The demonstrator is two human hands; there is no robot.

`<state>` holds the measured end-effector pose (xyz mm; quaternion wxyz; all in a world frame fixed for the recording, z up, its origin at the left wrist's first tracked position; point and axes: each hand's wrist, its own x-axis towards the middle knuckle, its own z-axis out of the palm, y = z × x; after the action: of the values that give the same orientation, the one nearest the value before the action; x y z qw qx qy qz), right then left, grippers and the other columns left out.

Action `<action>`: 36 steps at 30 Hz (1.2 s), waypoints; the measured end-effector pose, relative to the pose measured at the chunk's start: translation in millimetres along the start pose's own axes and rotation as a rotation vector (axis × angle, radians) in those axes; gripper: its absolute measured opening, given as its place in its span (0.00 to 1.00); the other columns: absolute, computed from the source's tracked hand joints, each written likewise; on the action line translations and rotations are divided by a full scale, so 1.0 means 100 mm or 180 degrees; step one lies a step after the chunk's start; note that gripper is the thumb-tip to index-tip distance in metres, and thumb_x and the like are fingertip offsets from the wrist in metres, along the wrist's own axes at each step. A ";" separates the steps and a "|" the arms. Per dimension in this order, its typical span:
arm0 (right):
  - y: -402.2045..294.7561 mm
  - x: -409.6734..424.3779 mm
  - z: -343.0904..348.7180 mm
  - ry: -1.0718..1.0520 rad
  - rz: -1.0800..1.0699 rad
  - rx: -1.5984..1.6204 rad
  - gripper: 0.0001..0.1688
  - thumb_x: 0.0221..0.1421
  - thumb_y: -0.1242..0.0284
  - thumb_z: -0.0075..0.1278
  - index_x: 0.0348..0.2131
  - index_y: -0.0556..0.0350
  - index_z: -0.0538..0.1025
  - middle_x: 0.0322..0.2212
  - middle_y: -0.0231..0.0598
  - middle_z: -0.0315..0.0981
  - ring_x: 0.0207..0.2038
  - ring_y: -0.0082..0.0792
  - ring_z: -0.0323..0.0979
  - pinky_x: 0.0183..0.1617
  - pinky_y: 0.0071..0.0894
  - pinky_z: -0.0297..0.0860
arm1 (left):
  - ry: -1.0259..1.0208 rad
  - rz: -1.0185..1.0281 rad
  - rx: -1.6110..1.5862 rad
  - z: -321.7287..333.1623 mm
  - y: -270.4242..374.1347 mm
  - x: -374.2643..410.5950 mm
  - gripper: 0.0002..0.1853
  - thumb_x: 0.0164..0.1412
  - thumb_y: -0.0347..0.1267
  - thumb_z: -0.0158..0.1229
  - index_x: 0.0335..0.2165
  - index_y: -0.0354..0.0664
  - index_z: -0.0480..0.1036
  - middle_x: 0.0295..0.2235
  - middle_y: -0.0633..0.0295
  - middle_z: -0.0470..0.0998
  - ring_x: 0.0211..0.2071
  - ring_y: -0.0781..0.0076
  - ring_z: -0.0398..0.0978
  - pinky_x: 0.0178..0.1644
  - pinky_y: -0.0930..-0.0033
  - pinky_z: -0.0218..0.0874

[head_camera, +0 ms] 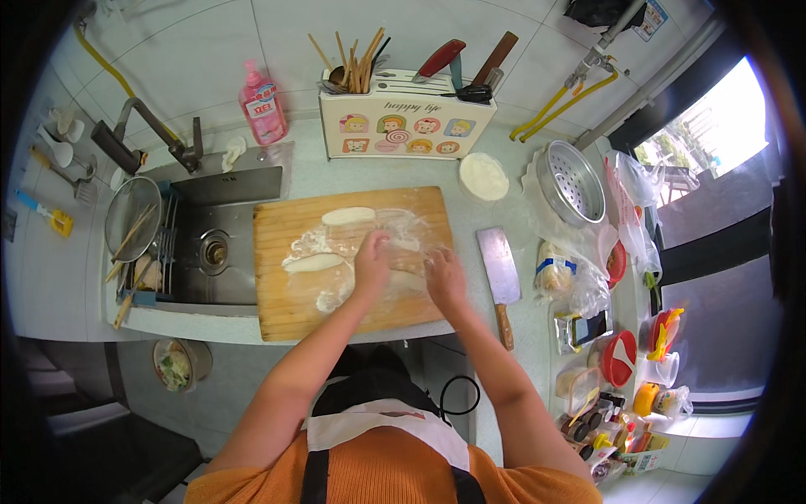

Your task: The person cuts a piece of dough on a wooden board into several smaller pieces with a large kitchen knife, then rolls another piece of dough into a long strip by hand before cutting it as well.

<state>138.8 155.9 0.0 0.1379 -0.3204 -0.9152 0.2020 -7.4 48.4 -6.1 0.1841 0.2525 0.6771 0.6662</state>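
Observation:
A floured wooden cutting board point(277, 233) lies before me, its left edge against the sink. Over its right half are both hands, a small gap between them. My left hand point(373, 261) has its fingers curled near a pale, floury piece of dough point(404, 244). Motion blurs the fingers of my right hand point(446, 277), close to the board's right edge. Between my wrists rests another flattened dough piece point(408, 281), partly hidden. Whether either hand grips anything is unclear. One long oval of dough point(348, 216) sits toward the back, another point(313, 263) at the left, among patches of loose flour.
A cleaver point(499, 268) lies right of the board, handle toward me. Behind stand a bowl of flour point(483, 177), a knife and chopstick holder point(406, 126) and a pink pump bottle point(263, 107). The sink point(227, 277) is left. A metal steamer point(572, 183) and jars crowd the right.

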 end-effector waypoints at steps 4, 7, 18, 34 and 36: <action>-0.14 0.06 0.44 0.0704 -0.0093 -0.0319 0.21 0.56 0.69 0.48 0.48 0.58 0.71 0.52 0.47 0.66 0.58 0.49 0.60 0.61 0.52 0.56 | -0.0455 0.0887 0.1104 0.24 -0.02 0.00 0.13 0.62 0.26 0.47 0.44 0.37 0.71 0.45 0.50 0.75 0.47 0.54 0.73 0.51 0.62 0.64; -0.22 -0.09 0.44 0.0407 -0.0374 -0.0133 0.24 0.56 0.69 0.48 0.52 0.56 0.69 0.56 0.45 0.64 0.62 0.47 0.57 0.65 0.54 0.50 | -0.1129 0.1001 0.2124 0.11 -0.24 -0.12 0.20 0.61 0.29 0.48 0.52 0.37 0.65 0.54 0.50 0.69 0.57 0.53 0.65 0.61 0.55 0.54; -0.25 -0.53 0.13 -0.0586 -0.1027 -0.0161 0.34 0.54 0.63 0.51 0.58 0.55 0.64 0.63 0.44 0.53 0.66 0.46 0.48 0.66 0.61 0.44 | -0.1362 0.0531 0.3239 -0.40 0.14 -1.02 0.34 0.62 0.35 0.50 0.63 0.37 0.51 0.66 0.54 0.49 0.67 0.58 0.47 0.66 0.36 0.28; -0.21 -0.55 0.08 -0.0498 -0.1214 -0.0314 0.28 0.55 0.66 0.50 0.54 0.52 0.69 0.59 0.36 0.61 0.65 0.43 0.52 0.66 0.63 0.44 | -0.1669 0.0912 0.3399 -0.68 0.07 -0.87 0.32 0.61 0.38 0.53 0.62 0.46 0.56 0.64 0.63 0.56 0.66 0.68 0.50 0.66 0.35 0.32; -0.19 -0.50 0.11 -0.0411 -0.1150 -0.0308 0.25 0.54 0.67 0.51 0.52 0.52 0.71 0.58 0.36 0.63 0.64 0.43 0.54 0.66 0.63 0.45 | -0.1735 0.0934 0.3404 -0.79 0.07 -0.88 0.33 0.61 0.38 0.53 0.62 0.46 0.56 0.64 0.63 0.56 0.66 0.68 0.51 0.66 0.34 0.32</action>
<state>162.3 107.1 -6.7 0.0973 -0.1437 -0.9734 0.1498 17.8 -67.4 -3.2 0.1049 0.5615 0.8041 0.1645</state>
